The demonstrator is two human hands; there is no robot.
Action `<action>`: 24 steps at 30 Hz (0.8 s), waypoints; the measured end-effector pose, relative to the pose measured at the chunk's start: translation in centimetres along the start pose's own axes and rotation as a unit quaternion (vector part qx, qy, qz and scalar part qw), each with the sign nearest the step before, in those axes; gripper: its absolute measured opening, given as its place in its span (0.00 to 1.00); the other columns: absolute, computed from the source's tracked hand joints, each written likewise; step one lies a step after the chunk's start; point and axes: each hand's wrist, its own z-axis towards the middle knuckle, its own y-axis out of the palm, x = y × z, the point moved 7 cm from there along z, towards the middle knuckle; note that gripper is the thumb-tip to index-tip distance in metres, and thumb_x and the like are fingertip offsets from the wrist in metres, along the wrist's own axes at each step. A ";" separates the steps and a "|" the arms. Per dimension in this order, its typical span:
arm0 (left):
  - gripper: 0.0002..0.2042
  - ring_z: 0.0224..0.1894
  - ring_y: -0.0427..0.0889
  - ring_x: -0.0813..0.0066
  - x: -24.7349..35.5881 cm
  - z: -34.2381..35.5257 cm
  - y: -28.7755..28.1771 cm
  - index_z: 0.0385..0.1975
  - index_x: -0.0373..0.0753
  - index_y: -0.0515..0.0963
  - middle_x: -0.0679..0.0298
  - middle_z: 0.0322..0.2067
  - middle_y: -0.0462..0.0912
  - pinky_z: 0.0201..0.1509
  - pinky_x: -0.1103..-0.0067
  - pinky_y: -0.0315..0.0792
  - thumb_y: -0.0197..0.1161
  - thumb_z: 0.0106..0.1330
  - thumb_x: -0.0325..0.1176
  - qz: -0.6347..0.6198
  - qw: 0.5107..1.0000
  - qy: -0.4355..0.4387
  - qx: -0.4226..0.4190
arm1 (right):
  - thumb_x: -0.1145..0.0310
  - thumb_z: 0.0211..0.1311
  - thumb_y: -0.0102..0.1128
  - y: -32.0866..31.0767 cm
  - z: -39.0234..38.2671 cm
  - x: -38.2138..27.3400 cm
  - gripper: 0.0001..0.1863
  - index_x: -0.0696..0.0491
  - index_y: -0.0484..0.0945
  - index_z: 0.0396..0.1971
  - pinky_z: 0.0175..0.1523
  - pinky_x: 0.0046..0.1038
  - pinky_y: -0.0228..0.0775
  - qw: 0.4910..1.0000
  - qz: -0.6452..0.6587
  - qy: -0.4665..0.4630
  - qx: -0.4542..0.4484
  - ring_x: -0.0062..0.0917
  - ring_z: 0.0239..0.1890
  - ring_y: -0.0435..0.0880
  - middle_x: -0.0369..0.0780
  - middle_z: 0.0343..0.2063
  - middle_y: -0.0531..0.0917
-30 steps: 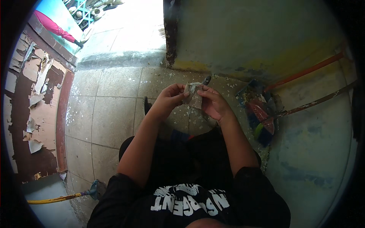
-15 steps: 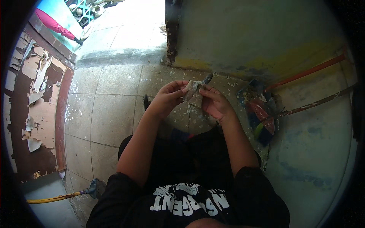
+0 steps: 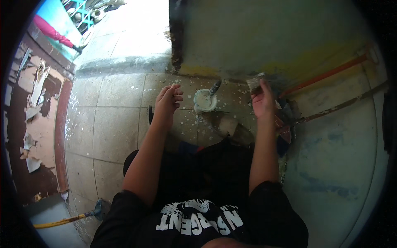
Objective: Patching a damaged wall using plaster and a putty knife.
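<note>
My right hand (image 3: 263,99) grips a stained greyish square scrap (image 3: 254,84), raised to the right near the wall. My left hand (image 3: 168,101) is separate from it, its fingers curled together; whether a small bit sits in them is unclear. Between the hands, a white tub (image 3: 202,101) of pale, paint-like substance stands on the speckled tile floor (image 3: 115,124), with a dark-handled tool (image 3: 214,87) leaning in it. Below the tub lie brownish, flat items (image 3: 227,126), hard to make out.
Peeling boards (image 3: 41,136) line the left, beside a yellow-handled tool (image 3: 62,222). At right, an orange pole (image 3: 322,72) and a stained pole (image 3: 331,107) slant from the corner. The bright doorway shows someone's pink-clad leg (image 3: 53,31) and piled shoes (image 3: 95,14).
My hands have parted: the left moved left and up, the right moved right and up with the scrap, which both held before. The tub between them is now exposed.
</note>
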 end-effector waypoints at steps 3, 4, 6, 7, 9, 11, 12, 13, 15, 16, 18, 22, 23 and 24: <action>0.13 0.31 0.76 0.86 -0.8 0.8 -1.5 0.49 0.39 0.75 0.71 0.32 0.78 0.29 0.88 0.64 0.56 0.73 0.40 0.009 1.000 -0.008 0.005 | 0.64 0.64 0.65 -8.1 3.0 6.3 0.10 0.49 0.77 0.40 0.28 0.24 0.70 0.989 0.034 0.100 0.108 0.21 0.29 0.80 0.34 0.27 0.80; 0.12 0.30 0.75 0.87 -1.3 1.2 -2.2 0.48 0.39 0.75 0.72 0.32 0.78 0.28 0.88 0.63 0.57 0.73 0.40 0.005 1.000 -0.014 0.013 | 0.65 0.64 0.65 -9.9 3.3 8.4 0.10 0.49 0.76 0.41 0.27 0.25 0.70 0.978 0.047 0.153 0.136 0.21 0.31 0.80 0.35 0.27 0.80; 0.13 0.30 0.75 0.87 -1.9 1.8 -2.0 0.48 0.40 0.75 0.72 0.32 0.78 0.27 0.88 0.63 0.57 0.72 0.40 -0.014 1.000 -0.026 -0.006 | 0.66 0.64 0.64 -13.8 4.9 10.6 0.12 0.50 0.75 0.44 0.30 0.26 0.75 0.963 0.040 0.163 0.212 0.24 0.37 0.80 0.39 0.35 0.80; 0.13 0.29 0.74 0.87 -2.2 2.0 -2.4 0.48 0.40 0.75 0.73 0.31 0.77 0.27 0.88 0.63 0.58 0.72 0.41 -0.033 0.999 -0.032 -0.004 | 0.66 0.64 0.64 -14.1 5.6 10.8 0.12 0.50 0.75 0.44 0.30 0.26 0.75 0.962 0.047 0.152 0.224 0.24 0.37 0.80 0.39 0.35 0.80; 0.13 0.30 0.74 0.87 -2.2 1.9 -2.9 0.48 0.40 0.75 0.73 0.32 0.78 0.27 0.88 0.63 0.58 0.72 0.42 -0.016 0.999 -0.038 -0.009 | 0.65 0.67 0.61 -14.8 7.0 10.6 0.14 0.52 0.73 0.49 0.38 0.26 0.79 0.934 0.127 0.121 0.311 0.27 0.39 0.81 0.42 0.40 0.78; 0.13 0.30 0.74 0.87 -2.2 1.8 -3.2 0.48 0.41 0.75 0.73 0.32 0.78 0.28 0.87 0.63 0.58 0.72 0.42 0.004 0.999 -0.034 0.002 | 0.65 0.66 0.61 -13.7 8.3 7.8 0.13 0.52 0.74 0.48 0.44 0.30 0.80 0.937 0.120 0.065 0.321 0.30 0.42 0.80 0.42 0.40 0.78; 0.14 0.30 0.74 0.86 -1.9 1.6 -3.5 0.48 0.41 0.75 0.72 0.32 0.78 0.29 0.87 0.64 0.58 0.72 0.43 0.012 0.999 -0.032 0.014 | 0.65 0.66 0.61 -13.0 9.0 6.4 0.13 0.53 0.74 0.46 0.49 0.35 0.81 0.940 0.104 0.018 0.324 0.32 0.44 0.80 0.41 0.40 0.78; 0.14 0.31 0.74 0.86 -2.2 2.1 -2.7 0.48 0.41 0.75 0.72 0.33 0.78 0.30 0.87 0.64 0.58 0.72 0.43 0.015 0.999 -0.032 0.015 | 0.65 0.66 0.61 -14.2 10.5 5.4 0.13 0.53 0.74 0.46 0.49 0.35 0.81 0.939 0.110 0.007 0.327 0.32 0.44 0.80 0.41 0.40 0.78; 0.14 0.32 0.74 0.85 -2.7 2.6 -1.9 0.49 0.41 0.74 0.72 0.33 0.78 0.31 0.87 0.64 0.58 0.72 0.43 0.017 0.999 -0.042 0.001 | 0.61 0.69 0.57 -15.2 12.2 3.7 0.17 0.51 0.73 0.53 0.60 0.36 0.72 0.931 0.171 -0.089 0.309 0.32 0.53 0.75 0.41 0.48 0.76; 0.14 0.33 0.74 0.85 -2.9 2.6 -2.1 0.49 0.41 0.74 0.72 0.34 0.78 0.32 0.87 0.65 0.58 0.72 0.43 0.016 0.999 -0.051 -0.001 | 0.61 0.69 0.57 -15.2 12.6 3.7 0.17 0.51 0.73 0.53 0.60 0.36 0.72 0.930 0.176 -0.087 0.311 0.32 0.53 0.75 0.41 0.48 0.76; 0.15 0.33 0.74 0.85 -3.0 2.4 -2.8 0.50 0.41 0.73 0.72 0.34 0.78 0.32 0.87 0.65 0.57 0.72 0.43 0.016 0.999 -0.049 -0.008 | 0.60 0.72 0.53 -12.9 14.1 3.0 0.19 0.50 0.70 0.58 0.67 0.35 0.61 0.971 0.025 -0.094 0.220 0.30 0.58 0.71 0.41 0.54 0.72; 0.15 0.33 0.74 0.84 -3.0 2.3 -3.2 0.51 0.41 0.72 0.72 0.34 0.77 0.32 0.86 0.66 0.56 0.72 0.43 0.021 0.998 -0.055 0.016 | 0.59 0.74 0.50 -10.4 14.2 3.8 0.21 0.51 0.68 0.61 0.67 0.33 0.58 0.972 -0.032 -0.085 0.218 0.26 0.60 0.70 0.40 0.57 0.72; 0.15 0.33 0.74 0.84 -2.9 2.2 -3.2 0.51 0.41 0.72 0.72 0.34 0.77 0.32 0.86 0.66 0.56 0.72 0.43 0.025 0.998 -0.058 0.014 | 0.60 0.74 0.49 -9.4 14.6 4.0 0.24 0.50 0.64 0.65 0.68 0.33 0.57 0.979 -0.071 -0.093 0.166 0.27 0.62 0.68 0.41 0.60 0.70; 0.15 0.32 0.74 0.84 -3.0 2.4 -3.0 0.51 0.41 0.72 0.72 0.33 0.77 0.32 0.86 0.65 0.56 0.72 0.43 0.030 0.998 -0.057 0.008 | 0.61 0.74 0.48 -8.8 15.0 3.9 0.27 0.50 0.59 0.70 0.68 0.33 0.56 0.982 -0.112 -0.104 0.115 0.27 0.65 0.66 0.41 0.63 0.67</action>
